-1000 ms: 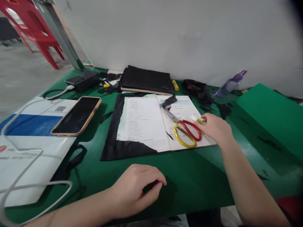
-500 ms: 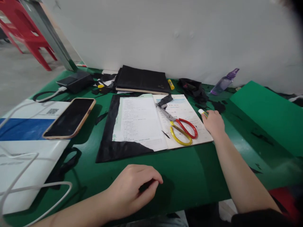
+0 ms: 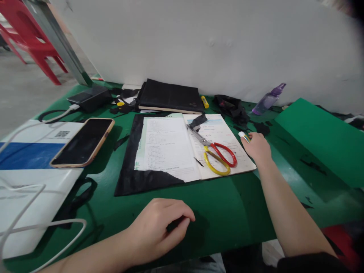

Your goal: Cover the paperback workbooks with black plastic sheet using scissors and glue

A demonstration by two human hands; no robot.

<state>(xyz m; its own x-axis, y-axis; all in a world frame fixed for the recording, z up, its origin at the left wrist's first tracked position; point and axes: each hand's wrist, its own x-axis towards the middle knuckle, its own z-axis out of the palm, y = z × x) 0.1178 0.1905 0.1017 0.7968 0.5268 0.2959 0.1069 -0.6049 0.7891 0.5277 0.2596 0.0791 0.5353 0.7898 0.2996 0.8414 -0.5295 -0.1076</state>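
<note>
My right hand [image 3: 258, 148] is closed around a small glue stick [image 3: 244, 137] with a white end, at the right edge of an open book. My left hand [image 3: 163, 227] rests near the table's front edge, fingers curled and thumb meeting the index finger, with nothing seen in it. Between and beyond the hands lies the open book [image 3: 167, 148], its left cover backed with black material. Scissors [image 3: 209, 144] with one red and one yellow handle lie on the right page, blades pointing away. A black scrap [image 3: 198, 120] lies by their tips.
A phone [image 3: 83, 142] lies on a white and blue box [image 3: 36, 212] at left, with white cable loops. Behind are a black-covered book [image 3: 170, 95], a yellow tube [image 3: 204, 102], crumpled black material [image 3: 231, 108] and a purple bottle [image 3: 269, 100]. A green board [image 3: 324, 136] stands at right.
</note>
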